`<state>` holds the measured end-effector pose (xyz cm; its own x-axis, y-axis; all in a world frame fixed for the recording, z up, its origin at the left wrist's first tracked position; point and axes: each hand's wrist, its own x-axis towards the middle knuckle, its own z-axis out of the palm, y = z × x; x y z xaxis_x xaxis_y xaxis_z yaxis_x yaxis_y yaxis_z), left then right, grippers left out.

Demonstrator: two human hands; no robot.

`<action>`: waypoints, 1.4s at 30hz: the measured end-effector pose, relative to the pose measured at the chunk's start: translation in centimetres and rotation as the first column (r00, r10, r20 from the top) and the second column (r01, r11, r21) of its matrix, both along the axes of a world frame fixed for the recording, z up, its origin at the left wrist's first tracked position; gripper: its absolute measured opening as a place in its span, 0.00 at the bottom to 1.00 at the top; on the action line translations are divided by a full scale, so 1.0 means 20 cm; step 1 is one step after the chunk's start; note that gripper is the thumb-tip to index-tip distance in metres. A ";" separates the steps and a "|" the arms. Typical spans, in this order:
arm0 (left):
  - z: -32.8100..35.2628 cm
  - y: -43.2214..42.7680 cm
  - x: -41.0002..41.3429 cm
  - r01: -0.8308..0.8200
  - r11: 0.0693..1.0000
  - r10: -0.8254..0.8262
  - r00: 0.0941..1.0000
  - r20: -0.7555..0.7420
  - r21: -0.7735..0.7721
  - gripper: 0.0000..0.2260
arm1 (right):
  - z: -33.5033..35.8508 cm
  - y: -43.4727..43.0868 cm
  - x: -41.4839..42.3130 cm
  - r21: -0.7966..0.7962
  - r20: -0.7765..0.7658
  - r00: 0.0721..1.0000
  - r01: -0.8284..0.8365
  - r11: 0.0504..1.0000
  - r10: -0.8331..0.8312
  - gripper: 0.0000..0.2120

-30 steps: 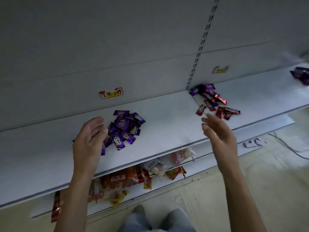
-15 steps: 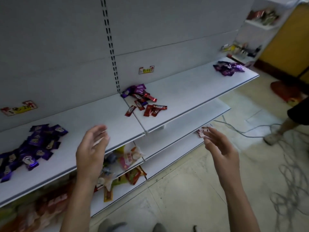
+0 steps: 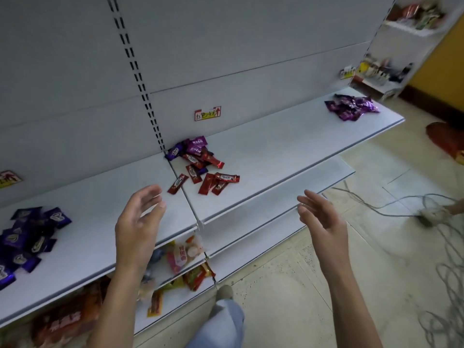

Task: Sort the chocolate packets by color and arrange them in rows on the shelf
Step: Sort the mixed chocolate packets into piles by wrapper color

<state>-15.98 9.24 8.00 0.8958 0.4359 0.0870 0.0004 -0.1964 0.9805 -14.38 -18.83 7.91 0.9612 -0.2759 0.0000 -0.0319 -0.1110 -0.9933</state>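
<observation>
On the far left of the long white shelf [image 3: 251,156] lies a heap of dark purple packets [image 3: 27,242], with a small red and yellow label [image 3: 7,179] stuck on the back wall above it. Next comes the left hand [image 3: 138,227], held up over the front part of the shelf with its fingers spread and a little bent, holding nothing and touching nothing. Just past it, where two shelf boards meet, sits a mixed pile [image 3: 198,162]: purple packets lie at the back against the wall and red packets [image 3: 218,180] lie in front, some on top of each other and some loose, and one red packet [image 3: 177,184] lies by itself near the fingers of the left hand. A price label [image 3: 208,113] with red and yellow on it sticks to the wall above this pile. Under the shelf, lower shelves hold bright snack bags [image 3: 184,252]. Further right, the right hand [image 3: 324,222] floats in front of the shelf edge, also spread wide and holding nothing, well apart from the left hand. At the far right end of the shelf lies another heap of shiny purple packets [image 3: 351,110]. Grey cables [image 3: 401,204] trail over the floor on the right.
</observation>
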 end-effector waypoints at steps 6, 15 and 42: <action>-0.01 -0.01 0.35 -0.076 0.996 0.075 0.997 -0.009 -0.041 0.11 | 0.04 0.04 0.43 -0.059 0.037 0.992 -0.114 0.992 0.117 0.14; 0.03 0.05 0.64 -0.196 0.979 0.197 0.980 -0.019 0.047 0.13 | 0.04 0.22 0.96 -0.081 0.058 0.954 -0.291 0.953 0.296 0.15; -0.63 -0.03 1.05 0.223 0.612 0.102 0.929 -0.356 0.758 0.31 | -0.52 0.71 1.57 -0.791 -0.332 0.581 -0.601 0.117 0.743 0.19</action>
<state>5.08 8.64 -4.64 0.9552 0.2899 0.0597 0.2457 -0.8890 0.3864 17.08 -4.68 -2.43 0.7245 0.6818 -0.1012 0.5930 -0.6914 -0.4126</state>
